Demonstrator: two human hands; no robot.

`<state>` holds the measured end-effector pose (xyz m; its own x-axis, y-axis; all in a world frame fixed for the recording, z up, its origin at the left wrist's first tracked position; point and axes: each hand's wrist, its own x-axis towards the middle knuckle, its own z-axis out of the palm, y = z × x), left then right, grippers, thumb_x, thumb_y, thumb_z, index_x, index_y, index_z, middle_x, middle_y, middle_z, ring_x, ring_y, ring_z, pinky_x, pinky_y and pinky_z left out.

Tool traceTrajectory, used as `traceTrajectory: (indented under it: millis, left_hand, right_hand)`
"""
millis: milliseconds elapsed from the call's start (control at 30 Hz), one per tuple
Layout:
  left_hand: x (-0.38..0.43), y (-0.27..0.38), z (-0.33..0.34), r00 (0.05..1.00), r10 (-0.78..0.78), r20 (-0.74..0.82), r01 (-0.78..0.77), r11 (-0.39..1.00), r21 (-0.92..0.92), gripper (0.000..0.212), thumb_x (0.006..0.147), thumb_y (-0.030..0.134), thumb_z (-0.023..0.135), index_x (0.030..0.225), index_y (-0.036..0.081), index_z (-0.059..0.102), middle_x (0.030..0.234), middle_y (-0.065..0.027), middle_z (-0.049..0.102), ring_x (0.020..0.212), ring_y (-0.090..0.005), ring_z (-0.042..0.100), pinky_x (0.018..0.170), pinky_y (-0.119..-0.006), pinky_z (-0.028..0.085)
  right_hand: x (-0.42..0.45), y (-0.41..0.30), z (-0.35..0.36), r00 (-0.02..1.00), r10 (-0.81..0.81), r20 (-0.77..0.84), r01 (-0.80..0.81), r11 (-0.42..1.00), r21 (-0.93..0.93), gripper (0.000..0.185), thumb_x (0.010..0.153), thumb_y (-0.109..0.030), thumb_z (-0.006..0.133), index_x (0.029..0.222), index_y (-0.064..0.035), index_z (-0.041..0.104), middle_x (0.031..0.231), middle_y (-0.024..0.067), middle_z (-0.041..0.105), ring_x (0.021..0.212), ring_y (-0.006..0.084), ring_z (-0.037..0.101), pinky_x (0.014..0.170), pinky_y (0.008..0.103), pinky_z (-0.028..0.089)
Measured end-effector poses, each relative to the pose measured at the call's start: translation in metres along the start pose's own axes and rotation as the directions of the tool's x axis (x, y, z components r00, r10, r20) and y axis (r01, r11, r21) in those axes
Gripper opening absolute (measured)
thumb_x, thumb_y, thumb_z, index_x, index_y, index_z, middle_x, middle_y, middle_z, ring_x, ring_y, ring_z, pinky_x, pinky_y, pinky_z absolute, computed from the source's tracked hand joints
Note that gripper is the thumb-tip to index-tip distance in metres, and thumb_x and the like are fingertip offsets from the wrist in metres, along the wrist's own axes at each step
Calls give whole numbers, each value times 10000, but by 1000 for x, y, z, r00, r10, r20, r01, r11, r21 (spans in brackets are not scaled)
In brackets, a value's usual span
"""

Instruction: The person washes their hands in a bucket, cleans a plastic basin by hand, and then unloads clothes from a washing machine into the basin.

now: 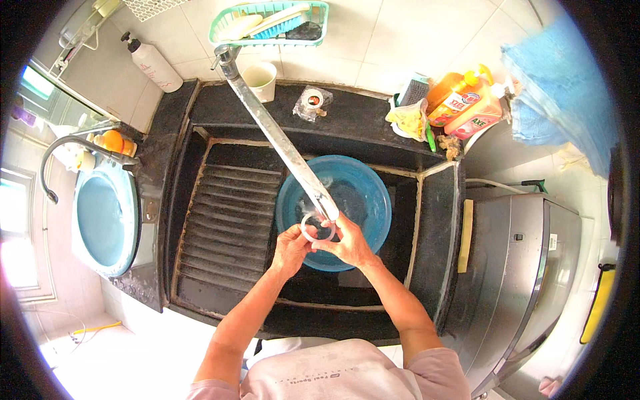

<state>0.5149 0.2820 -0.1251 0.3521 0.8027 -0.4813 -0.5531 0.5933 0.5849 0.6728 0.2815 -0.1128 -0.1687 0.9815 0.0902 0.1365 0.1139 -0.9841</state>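
A pale, translucent ring (303, 229), perhaps a lid rim or a seal, is held between both hands just below the end of the metal faucet spout (282, 135). My left hand (291, 250) grips its left lower edge with thumb and fingers. On the right side, my right hand (356, 245) pinches it, fingertips close to the spout's mouth. Below them a round blue plastic basin (375, 200) sits in the black stone sink (400, 280). The basin seems to hold water. Whether water runs from the spout is hard to tell.
Left of the basin lies a ribbed washboard slab (227, 225). Along the back ledge stand a white cup (261, 82), a small plastic packet (312, 102) and detergent bottles (470, 107). A washing machine (500, 260) is at right, a blue washbasin (105, 215) at left.
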Motion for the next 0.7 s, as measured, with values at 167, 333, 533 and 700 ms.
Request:
traceTrajectory:
  millis: [167, 333, 533, 700]
  left_hand:
    - [-3, -4, 0, 997, 56, 48, -45, 978, -203, 189, 807, 62, 570, 982, -3, 599, 990, -94, 596, 869, -188, 576, 785, -271, 479]
    - [-8, 5, 18, 981, -6, 191, 42, 983, -180, 226, 796, 86, 583, 1001, -11, 594, 1034, -111, 579, 930, -230, 569, 849, -318, 474]
    - [-8, 17, 32, 911, -48, 410, -149, 888, 434, 315, 918, 264, 411, 956, 27, 614, 887, -56, 618, 845, -130, 560, 745, -273, 457]
    - [-1, 6, 27, 906, -76, 417, -200, 791, 579, 318, 915, 274, 421, 952, 13, 599, 878, -28, 605, 823, -98, 541, 731, -262, 450]
  right_hand:
    - [-2, -16, 2, 999, 26, 41, -27, 1000, 4, 716, 604, -163, 772, 1192, -41, 382, 1121, 131, 506, 1018, 223, 512, 854, 324, 415]
    - [-1, -31, -10, 960, 163, 229, -194, 974, 120, 782, 611, -91, 761, 1255, -3, 327, 1192, 115, 476, 1086, 183, 466, 909, 323, 390]
    - [3, -39, -24, 958, 38, 285, -81, 987, 140, 700, 586, -95, 771, 1203, -44, 446, 1109, 95, 543, 993, 193, 525, 870, 313, 406]
    - [11, -39, -39, 836, 223, 501, -178, 975, -136, 737, 573, -161, 775, 1211, -22, 432, 1031, 160, 576, 940, 233, 566, 828, 319, 430]
